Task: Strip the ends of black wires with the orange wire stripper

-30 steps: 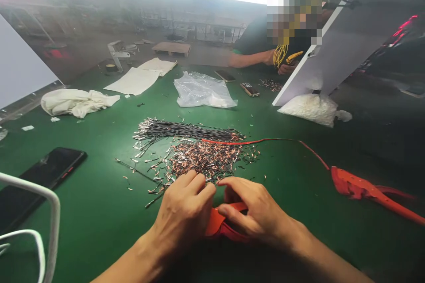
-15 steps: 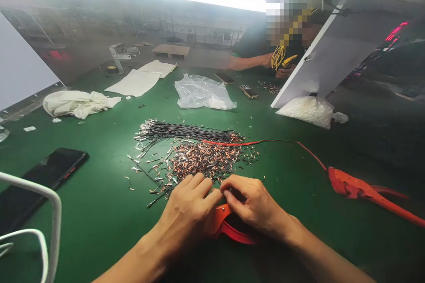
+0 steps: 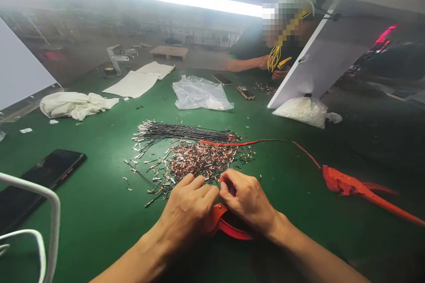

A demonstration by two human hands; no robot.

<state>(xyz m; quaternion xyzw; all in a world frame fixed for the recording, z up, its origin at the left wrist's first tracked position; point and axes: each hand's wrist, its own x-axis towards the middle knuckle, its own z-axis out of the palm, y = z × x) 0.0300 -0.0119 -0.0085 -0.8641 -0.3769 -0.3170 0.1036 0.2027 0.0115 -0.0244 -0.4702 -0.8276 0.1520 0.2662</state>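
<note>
My left hand and my right hand meet fingertip to fingertip at the near edge of a pile of small copper and silver wire ends. Both hands are curled, pinching something too small to make out. Under them lies an orange hand tool, partly covered by my left palm. Behind the pile lies a bundle of thin black wires with a red wire running right.
An orange cutter lies at the right on the green table. A black phone and a white frame sit at the left. Further back are a cloth, a plastic bag, a white bag and a seated person.
My right hand has lifted off the orange tool and drawn in to meet my left hand's fingertips. Both hands have shifted slightly toward the pile.
</note>
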